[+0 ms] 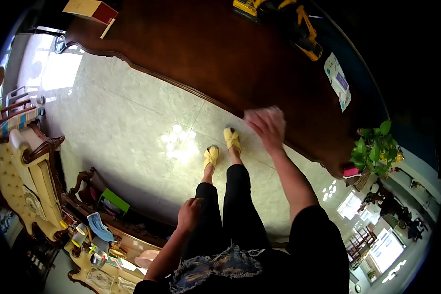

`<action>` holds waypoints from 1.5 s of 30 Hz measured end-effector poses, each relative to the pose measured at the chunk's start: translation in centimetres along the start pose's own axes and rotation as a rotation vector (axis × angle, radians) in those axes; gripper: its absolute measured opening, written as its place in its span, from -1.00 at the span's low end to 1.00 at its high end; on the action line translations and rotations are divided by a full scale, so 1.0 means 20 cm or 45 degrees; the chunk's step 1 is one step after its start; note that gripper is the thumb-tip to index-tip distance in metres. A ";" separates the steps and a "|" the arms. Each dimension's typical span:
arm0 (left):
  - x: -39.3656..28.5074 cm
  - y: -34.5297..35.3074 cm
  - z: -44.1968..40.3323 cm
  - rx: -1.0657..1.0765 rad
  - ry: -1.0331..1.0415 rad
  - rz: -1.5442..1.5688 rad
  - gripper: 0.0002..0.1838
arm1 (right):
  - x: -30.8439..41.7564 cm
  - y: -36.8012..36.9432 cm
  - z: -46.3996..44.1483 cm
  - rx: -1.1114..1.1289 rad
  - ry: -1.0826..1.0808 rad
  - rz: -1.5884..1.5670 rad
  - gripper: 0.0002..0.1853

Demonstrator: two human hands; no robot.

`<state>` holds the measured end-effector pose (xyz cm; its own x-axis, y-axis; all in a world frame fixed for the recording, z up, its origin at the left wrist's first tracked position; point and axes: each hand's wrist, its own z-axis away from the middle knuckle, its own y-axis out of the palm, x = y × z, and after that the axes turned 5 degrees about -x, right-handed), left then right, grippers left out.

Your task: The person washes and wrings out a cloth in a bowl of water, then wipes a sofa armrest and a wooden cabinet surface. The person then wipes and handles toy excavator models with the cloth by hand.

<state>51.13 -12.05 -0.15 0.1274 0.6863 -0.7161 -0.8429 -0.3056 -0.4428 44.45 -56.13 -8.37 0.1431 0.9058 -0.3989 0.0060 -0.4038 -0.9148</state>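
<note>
My right hand (266,128) reaches over the front edge of a dark brown wooden cabinet top (196,49). A pale, thin cloth (278,115), blurred by motion, is bunched in its fingers; whether it is a wipe or a tissue I cannot tell. Low beside my thigh hangs my left hand (189,213), its fingers curled in, with nothing visible in them.
On the cabinet top are a yellow toy excavator (306,36), a printed packet (337,82), a red and cream box (90,11) and a leafy plant (375,149). Behind me stand a cluttered table (142,238) and a tufted sofa (22,181).
</note>
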 end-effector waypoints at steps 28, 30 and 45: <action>-0.05 0.13 -0.05 -0.107 -0.254 0.183 -0.80 | 0.60 -0.07 -1.76 -0.074 0.101 -0.691 -0.27; -0.16 0.08 -0.12 -0.112 -0.208 0.215 -0.78 | 0.75 -0.04 -1.77 -0.240 0.157 -0.627 -0.30; -0.47 0.03 -0.30 0.205 0.039 -0.249 -0.74 | -0.01 -0.02 -0.25 -0.395 0.087 -0.539 -0.41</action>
<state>52.60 -22.56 3.15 0.3103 0.7008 -0.6424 -0.8727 -0.0580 -0.4848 49.38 -56.75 -7.52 0.1289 0.9915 0.0158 0.3681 -0.0331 -0.9292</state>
